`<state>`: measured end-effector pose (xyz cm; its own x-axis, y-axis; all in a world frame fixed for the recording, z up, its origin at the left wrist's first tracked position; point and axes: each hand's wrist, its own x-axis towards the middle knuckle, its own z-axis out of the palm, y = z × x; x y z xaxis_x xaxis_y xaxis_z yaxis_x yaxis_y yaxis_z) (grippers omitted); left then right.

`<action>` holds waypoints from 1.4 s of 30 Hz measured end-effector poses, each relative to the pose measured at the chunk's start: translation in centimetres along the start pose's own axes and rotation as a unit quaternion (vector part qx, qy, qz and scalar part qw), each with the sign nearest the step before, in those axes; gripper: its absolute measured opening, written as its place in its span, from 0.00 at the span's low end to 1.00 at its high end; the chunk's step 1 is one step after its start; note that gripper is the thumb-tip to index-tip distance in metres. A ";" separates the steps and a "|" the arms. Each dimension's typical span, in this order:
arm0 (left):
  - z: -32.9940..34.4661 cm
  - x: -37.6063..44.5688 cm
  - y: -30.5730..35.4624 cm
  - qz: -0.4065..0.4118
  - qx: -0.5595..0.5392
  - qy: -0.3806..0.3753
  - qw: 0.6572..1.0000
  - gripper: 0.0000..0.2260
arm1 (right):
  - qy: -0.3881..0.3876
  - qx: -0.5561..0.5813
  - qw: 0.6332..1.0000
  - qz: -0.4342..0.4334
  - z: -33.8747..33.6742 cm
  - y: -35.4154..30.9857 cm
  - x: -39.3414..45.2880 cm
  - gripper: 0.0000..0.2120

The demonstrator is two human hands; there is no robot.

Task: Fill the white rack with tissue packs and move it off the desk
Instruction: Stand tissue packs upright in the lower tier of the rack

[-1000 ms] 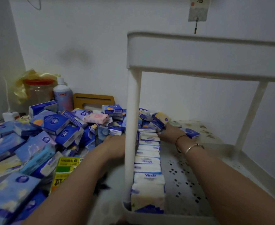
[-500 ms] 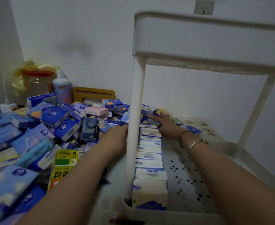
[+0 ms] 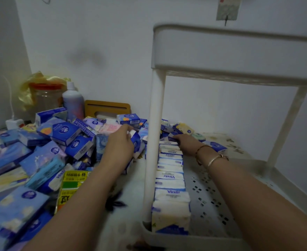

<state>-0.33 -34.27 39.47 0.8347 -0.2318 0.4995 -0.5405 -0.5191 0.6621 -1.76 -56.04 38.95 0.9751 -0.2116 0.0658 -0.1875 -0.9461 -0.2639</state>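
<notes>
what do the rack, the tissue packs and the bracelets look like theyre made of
Rack: likely matte white plastic; smooth moulded rim, round posts, and a shelf with punched holes.
Tissue packs: soft paper tissue in thin glossy film, judging by the printed wrap, the sheen and the slightly squashed edges.
Bracelets: thin gold-coloured bands on the right wrist, probably metal, since they glint; the frame cannot confirm it.

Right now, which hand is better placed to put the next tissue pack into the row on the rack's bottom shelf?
Probably the left hand: it already grips a blue pack at the pile, beside the rack post. The right hand rests at the row's far end inside the white rack, apparently steadying it.
</notes>
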 end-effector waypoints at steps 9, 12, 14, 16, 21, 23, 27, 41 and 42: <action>-3.0 -0.5 3.2 0.028 -0.345 0.161 0.924 0.09 | 0.208 0.137 0.968 0.026 -0.8 0.9 -2.0 0.10; -3.4 -1.3 4.7 0.028 -0.406 0.144 0.902 0.08 | 0.247 0.191 0.949 0.047 -3.1 1.3 -2.7 0.10; -2.8 -1.6 5.0 0.017 -0.435 0.087 0.896 0.05 | 0.231 0.218 0.947 0.045 -4.9 1.1 -3.6 0.11; -2.2 -2.0 5.5 0.006 -0.458 0.020 0.889 0.03 | 0.191 0.314 0.929 0.046 -6.3 0.8 -5.2 0.13; 0.0 -1.6 6.6 0.023 -0.441 -0.090 0.893 0.08 | 0.079 0.467 0.878 0.072 -7.0 1.1 -9.3 0.14; 0.7 -1.1 7.1 0.062 -0.392 -0.115 0.911 0.09 | 0.065 0.462 0.881 0.080 -7.0 1.8 -10.5 0.12; 1.8 -0.6 8.6 0.080 -0.319 -0.182 0.927 0.05 | 0.044 0.370 0.923 0.096 -7.1 3.5 -12.0 0.12; 6.3 0.6 7.0 0.170 0.036 -0.263 0.949 0.12 | 0.028 0.139 0.983 0.120 -4.8 5.4 -14.6 0.34; 6.3 0.6 7.0 0.166 0.034 -0.263 0.950 0.12 | 0.018 0.112 0.986 0.122 -4.6 5.4 -14.7 0.38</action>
<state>-2.92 -43.25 40.88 0.5656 -0.7624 0.3143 -0.7904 -0.3925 0.4703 -17.61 -59.22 41.00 0.8988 -0.4383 0.0083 -0.3806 -0.7895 -0.4815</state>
